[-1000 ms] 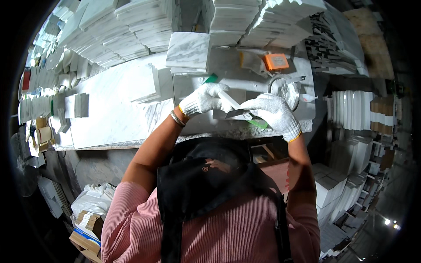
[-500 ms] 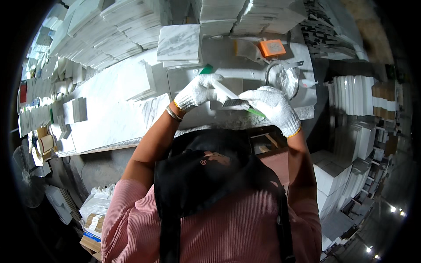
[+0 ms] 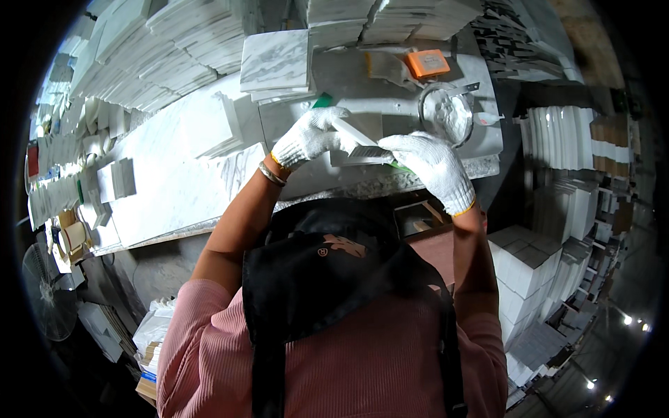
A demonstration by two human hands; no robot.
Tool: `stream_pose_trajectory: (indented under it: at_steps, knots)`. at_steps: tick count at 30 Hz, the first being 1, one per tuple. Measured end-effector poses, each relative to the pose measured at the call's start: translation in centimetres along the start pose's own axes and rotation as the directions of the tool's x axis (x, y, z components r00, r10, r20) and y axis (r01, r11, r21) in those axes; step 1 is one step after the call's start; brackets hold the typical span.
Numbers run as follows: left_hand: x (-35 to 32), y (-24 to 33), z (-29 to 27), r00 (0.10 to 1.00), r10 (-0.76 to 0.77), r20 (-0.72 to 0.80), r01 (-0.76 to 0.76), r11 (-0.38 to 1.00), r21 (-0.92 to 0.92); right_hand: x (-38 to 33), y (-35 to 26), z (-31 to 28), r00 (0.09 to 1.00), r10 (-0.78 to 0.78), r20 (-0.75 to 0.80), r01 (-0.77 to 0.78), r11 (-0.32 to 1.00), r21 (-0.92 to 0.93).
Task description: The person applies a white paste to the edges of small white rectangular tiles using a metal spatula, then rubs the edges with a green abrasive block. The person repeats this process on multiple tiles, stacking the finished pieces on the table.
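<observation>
Left hand: the left hand (image 3: 309,137), in a white knit glove, is curled shut around one end of a narrow white stone strip (image 3: 348,131), which runs from its fingers toward the other hand.
Right hand: the right hand (image 3: 433,166), gloved the same way, is closed on a flat metal scraper (image 3: 371,151); its blade lies against the strip's near end, between the two hands.
Strip's place: it is held just above the grey worktop (image 3: 390,111), in front of the person's chest, with a green tool handle (image 3: 321,102) showing just behind the left hand.
Round tin: a metal tin of white paste (image 3: 446,113) stands on the worktop just beyond the right hand, apart from it.
Orange block: a small orange rectangular block (image 3: 427,63) lies at the back of the worktop, beyond the tin.
Marble tiles: a short stack of square veined tiles (image 3: 275,63) sits left of the block; tall stacks of white tiles (image 3: 174,35) rise behind it.
Boxes: white cartons (image 3: 533,275) are piled on the floor to the person's right.
Hard to tell: the scraper's handle is hidden inside the glove; whether blade and strip truly touch is unclear; any label on the cartons is too small to make out.
</observation>
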State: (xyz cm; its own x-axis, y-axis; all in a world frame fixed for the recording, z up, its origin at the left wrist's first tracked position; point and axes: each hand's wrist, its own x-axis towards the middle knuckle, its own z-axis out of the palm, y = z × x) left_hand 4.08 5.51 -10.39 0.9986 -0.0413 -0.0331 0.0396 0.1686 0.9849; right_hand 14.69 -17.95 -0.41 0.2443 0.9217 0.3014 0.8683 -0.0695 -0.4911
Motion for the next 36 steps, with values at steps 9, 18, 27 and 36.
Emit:
stream_pose_trajectory:
  at_steps: [9,18,27,36]
  knots:
    - [0.3,-0.2,0.1,1.000,0.017,0.019,-0.018,0.999,0.044,-1.4,-4.3,1.1,0.777,0.630,0.019,-0.552,0.666,0.502]
    - [0.3,-0.1,0.3,1.000,0.004,0.005,-0.004,0.999,-0.039,-1.8,-5.7,2.6,0.707,0.701,-0.093,-0.582,0.652,0.486]
    - [0.2,0.8,0.2,1.000,0.023,0.021,-0.027,0.972,0.235,-1.8,-7.8,4.1,0.603,0.769,-0.211,-0.607,0.614,0.504]
    - [0.0,-0.1,0.5,0.994,0.103,-0.044,-0.082,0.934,0.347,-0.5,-9.0,4.6,0.462,0.868,-0.184,-0.643,0.471,0.605]
